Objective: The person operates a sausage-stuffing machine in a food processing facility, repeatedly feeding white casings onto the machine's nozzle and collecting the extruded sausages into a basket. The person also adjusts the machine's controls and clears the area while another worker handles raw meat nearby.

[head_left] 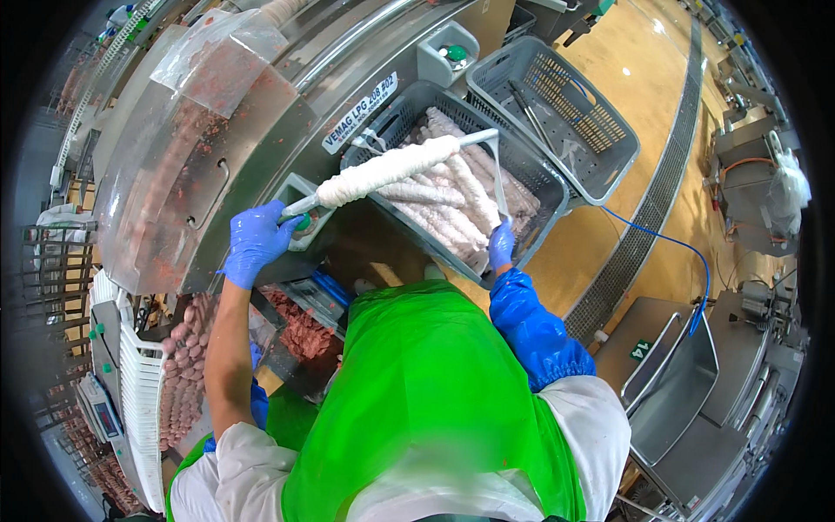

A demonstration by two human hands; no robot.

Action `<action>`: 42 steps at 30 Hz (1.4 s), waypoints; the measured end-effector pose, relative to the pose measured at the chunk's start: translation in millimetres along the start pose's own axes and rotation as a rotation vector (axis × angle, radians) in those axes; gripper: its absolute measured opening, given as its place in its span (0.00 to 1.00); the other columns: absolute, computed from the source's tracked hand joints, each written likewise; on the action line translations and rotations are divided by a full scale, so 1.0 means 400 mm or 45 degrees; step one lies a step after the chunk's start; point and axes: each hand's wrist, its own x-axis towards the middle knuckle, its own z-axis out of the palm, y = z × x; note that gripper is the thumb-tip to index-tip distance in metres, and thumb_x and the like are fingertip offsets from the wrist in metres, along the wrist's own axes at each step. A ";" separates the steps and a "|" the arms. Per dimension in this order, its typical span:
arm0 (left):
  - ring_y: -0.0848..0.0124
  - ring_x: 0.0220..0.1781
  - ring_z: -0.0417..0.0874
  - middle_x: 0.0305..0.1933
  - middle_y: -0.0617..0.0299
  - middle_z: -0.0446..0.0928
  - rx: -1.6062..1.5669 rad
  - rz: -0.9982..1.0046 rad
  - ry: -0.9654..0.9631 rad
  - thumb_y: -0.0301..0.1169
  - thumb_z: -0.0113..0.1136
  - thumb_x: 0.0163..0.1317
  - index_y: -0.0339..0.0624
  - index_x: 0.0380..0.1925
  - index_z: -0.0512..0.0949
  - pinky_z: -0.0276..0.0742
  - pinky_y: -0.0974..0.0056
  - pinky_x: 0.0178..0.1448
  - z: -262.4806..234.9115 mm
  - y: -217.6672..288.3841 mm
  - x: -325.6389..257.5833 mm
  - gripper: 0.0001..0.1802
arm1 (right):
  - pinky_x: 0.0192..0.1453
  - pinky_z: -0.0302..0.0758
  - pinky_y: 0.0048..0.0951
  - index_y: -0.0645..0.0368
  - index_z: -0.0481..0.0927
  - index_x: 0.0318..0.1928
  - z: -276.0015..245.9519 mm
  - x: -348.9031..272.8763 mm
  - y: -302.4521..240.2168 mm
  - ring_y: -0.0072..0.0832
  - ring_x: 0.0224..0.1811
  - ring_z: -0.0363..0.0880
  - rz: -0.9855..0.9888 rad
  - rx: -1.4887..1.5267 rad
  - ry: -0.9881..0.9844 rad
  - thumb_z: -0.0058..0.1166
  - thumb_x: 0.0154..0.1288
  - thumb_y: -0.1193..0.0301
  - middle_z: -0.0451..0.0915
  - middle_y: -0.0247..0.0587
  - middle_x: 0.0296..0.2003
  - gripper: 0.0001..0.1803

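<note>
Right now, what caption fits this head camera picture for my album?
Blue-gloved left hand at the filler nozzle, a white casing-covered tube above the grey crate, right hand pulling the casing end.

Steel machine housing (261,130) carries two grey perforated crates side by side. Near crate (544,187) holds pale casing sticks (452,196); crate at its 2 o'clock (609,165) holds a few thin rods. Tan floor (644,78) carries a drain grate (644,235).

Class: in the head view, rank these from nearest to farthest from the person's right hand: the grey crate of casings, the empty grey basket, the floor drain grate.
From the right hand:
1. Crate of casings: the hand is at its front edge.
2. Empty basket: just behind the crate, up and to the right.
3. Drain grate: on the floor, far right.
</note>
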 end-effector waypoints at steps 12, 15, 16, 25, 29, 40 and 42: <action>0.49 0.24 0.78 0.19 0.49 0.75 -0.072 -0.078 0.051 0.50 0.60 0.53 0.43 0.22 0.74 0.71 0.51 0.28 0.098 -0.073 -0.053 0.20 | 0.13 0.51 0.24 0.42 0.61 0.20 -0.193 -0.101 -0.801 0.20 0.10 0.53 -0.236 0.986 -0.456 0.38 0.68 0.45 0.56 0.24 0.11 0.23; 0.49 0.24 0.77 0.19 0.49 0.74 -0.218 -0.073 0.146 0.48 0.61 0.54 0.42 0.22 0.74 0.70 0.51 0.28 0.108 -0.036 -0.037 0.19 | 0.14 0.54 0.25 0.44 0.60 0.19 -0.201 -0.172 -1.047 0.22 0.10 0.53 -0.609 0.989 -0.541 0.39 0.69 0.48 0.56 0.27 0.12 0.23; 0.49 0.24 0.77 0.19 0.49 0.74 -0.262 -0.081 0.167 0.47 0.61 0.54 0.42 0.22 0.74 0.70 0.52 0.27 0.113 -0.023 -0.038 0.19 | 0.14 0.55 0.26 0.47 0.60 0.19 -0.204 -0.193 -1.125 0.23 0.11 0.55 -0.802 0.989 -0.603 0.39 0.70 0.51 0.58 0.28 0.12 0.23; 0.51 0.20 0.72 0.18 0.48 0.71 -0.765 -0.065 0.391 0.42 0.64 0.53 0.39 0.22 0.75 0.67 0.56 0.26 0.014 0.089 0.006 0.17 | 0.21 0.65 0.33 0.53 0.68 0.28 -0.220 -0.296 -1.551 0.30 0.19 0.67 -1.785 0.780 -0.646 0.42 0.68 0.62 0.68 0.37 0.18 0.13; 0.54 0.18 0.70 0.17 0.49 0.70 -0.911 -0.180 0.411 0.41 0.65 0.53 0.37 0.22 0.74 0.66 0.58 0.26 -0.007 0.101 -0.017 0.18 | 0.24 0.69 0.36 0.56 0.72 0.32 -0.209 -0.162 -1.594 0.34 0.23 0.71 -2.124 0.218 -0.136 0.43 0.66 0.66 0.73 0.40 0.21 0.09; 0.48 0.22 0.75 0.18 0.46 0.72 -0.769 -0.440 0.241 0.46 0.63 0.54 0.38 0.21 0.74 0.68 0.53 0.27 0.073 0.120 -0.125 0.21 | 0.38 0.76 0.38 0.61 0.79 0.43 -0.073 -0.161 -0.743 0.42 0.31 0.78 -1.779 -0.736 -0.431 0.53 0.59 0.69 0.79 0.52 0.38 0.13; 0.47 0.23 0.76 0.19 0.45 0.73 -0.794 -0.435 0.164 0.48 0.62 0.54 0.37 0.22 0.75 0.69 0.52 0.28 0.093 0.140 -0.128 0.22 | 0.41 0.75 0.29 0.59 0.73 0.52 0.031 -0.282 -0.737 0.29 0.36 0.77 -0.407 0.414 -1.307 0.44 0.68 0.59 0.77 0.40 0.38 0.20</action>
